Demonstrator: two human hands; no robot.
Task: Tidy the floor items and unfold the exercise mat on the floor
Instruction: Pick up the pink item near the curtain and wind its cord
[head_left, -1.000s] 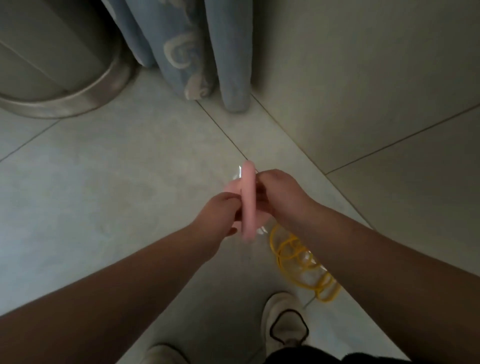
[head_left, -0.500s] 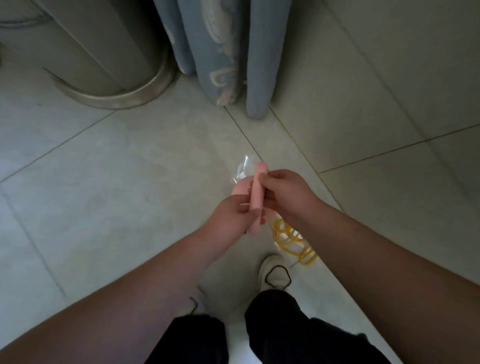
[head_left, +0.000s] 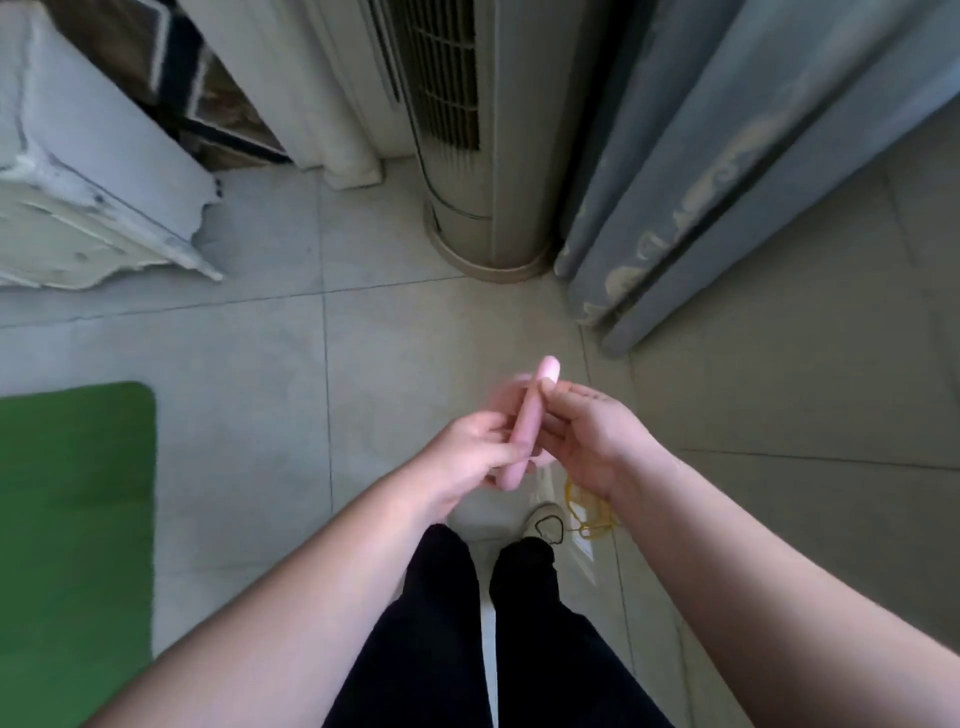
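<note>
Hands meeting mid-frame in the head view, both gripping one pink stick-like object (head_left: 525, 423); left hand (head_left: 470, 454) coming in from 7 o'clock, its fingers curling around the lower part of the stick; right hand (head_left: 589, 434) coming in from 4 o'clock, thumb and fingertips pinching the upper part near the rounded tip; stick tilting slightly, tip pointing toward 12 o'clock; some blur around it, so finer detail is not readable. Green exercise mat (head_left: 72, 525) lying flat on the tiled floor (head_left: 363, 364) at 9 o'clock, well apart from the hands, rounded corner showing, rest running off frame. Yellow cord (head_left: 589, 512) lying coiled on the floor at 5 o'clock of the hands, just beside a white shoe (head_left: 543, 519); black trousers (head_left: 467, 623) filling 6 o'clock. Standing air conditioner (head_left: 467, 145) at 12 o'clock; blue-grey curtain (head_left: 727, 156) hanging at 2 o'clock; white cloth-covered furniture (head_left: 78, 171) at 10 o'clock.
</note>
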